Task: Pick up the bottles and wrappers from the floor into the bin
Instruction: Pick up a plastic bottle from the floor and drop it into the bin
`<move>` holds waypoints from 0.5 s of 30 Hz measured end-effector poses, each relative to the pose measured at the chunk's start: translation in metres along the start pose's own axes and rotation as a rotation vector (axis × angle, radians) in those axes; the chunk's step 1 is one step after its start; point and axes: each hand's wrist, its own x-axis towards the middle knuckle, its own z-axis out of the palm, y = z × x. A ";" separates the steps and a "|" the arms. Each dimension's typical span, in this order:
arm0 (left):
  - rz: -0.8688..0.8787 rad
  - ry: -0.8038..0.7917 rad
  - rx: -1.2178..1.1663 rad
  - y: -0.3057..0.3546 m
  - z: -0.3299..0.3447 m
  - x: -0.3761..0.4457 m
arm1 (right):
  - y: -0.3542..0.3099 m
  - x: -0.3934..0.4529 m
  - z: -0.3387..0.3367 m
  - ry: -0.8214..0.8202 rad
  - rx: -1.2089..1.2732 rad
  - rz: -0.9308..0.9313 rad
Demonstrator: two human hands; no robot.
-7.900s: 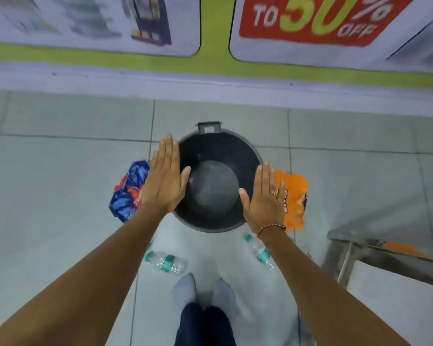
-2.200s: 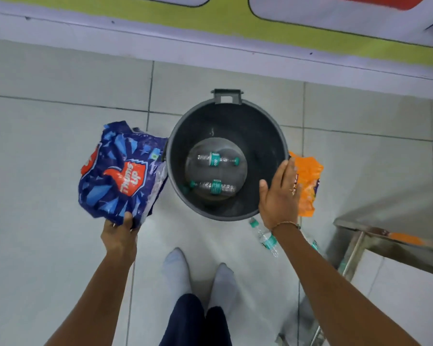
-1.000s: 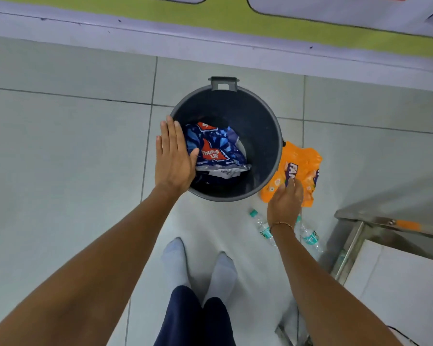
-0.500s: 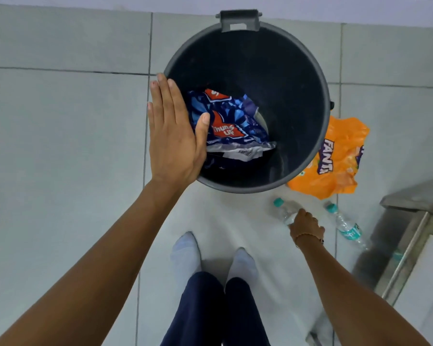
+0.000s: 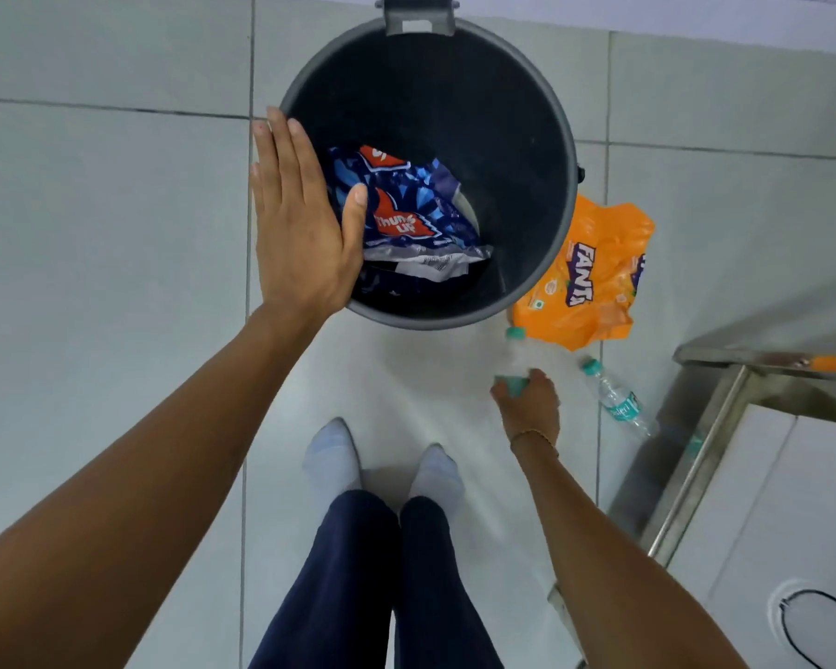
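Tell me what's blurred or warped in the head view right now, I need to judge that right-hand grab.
Head view: the bottle under the right hand is motion-smeared, so the grasp is unclear; the second bottle and orange wrapper read sharp; wide-angle distortion bows the tile lines and the bin rim; lighting is even.

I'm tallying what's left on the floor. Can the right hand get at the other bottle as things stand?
Probably not yet: the right hand is shut on one bottle. The other bottle lies bare on the floor just beside it, with nothing in between, so it should be reachable once the hand is free.
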 end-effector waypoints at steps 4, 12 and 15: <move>0.015 -0.075 0.000 0.005 -0.009 -0.004 | -0.060 -0.052 -0.071 0.521 0.784 -0.027; -0.027 -0.133 0.074 0.008 -0.018 -0.003 | -0.199 -0.062 -0.105 0.032 0.715 -0.247; -0.037 -0.147 0.100 0.006 -0.017 -0.005 | -0.215 -0.048 -0.086 -0.081 0.519 -0.216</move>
